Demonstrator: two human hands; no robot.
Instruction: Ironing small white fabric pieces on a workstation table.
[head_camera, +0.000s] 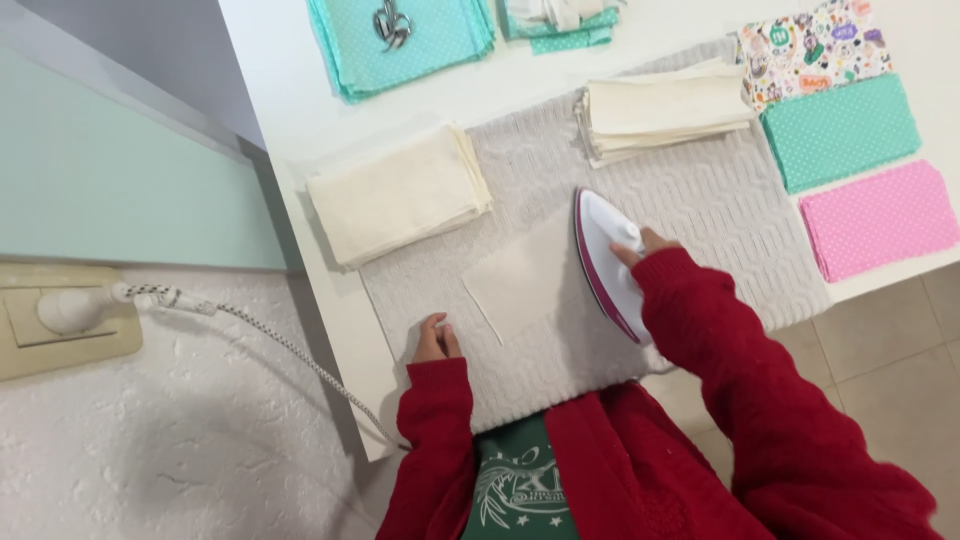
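My right hand (640, 245) grips the handle of a white and magenta iron (603, 262), which rests on the right edge of a cream fabric square (520, 280). That square lies flat on a grey textured pressing mat (700, 200). My left hand (436, 340) rests on the mat's near left part, fingers curled, just left of the square's folded edge. Both sleeves are red.
A cream fabric stack (398, 195) lies left of the mat, another (665, 110) at its far side. Teal dotted (840, 130), pink dotted (878, 218) and printed (815, 48) pieces lie right. Scissors (392, 25) sit on teal cloth. The iron's cord (290, 350) runs to a wall plug (70, 310).
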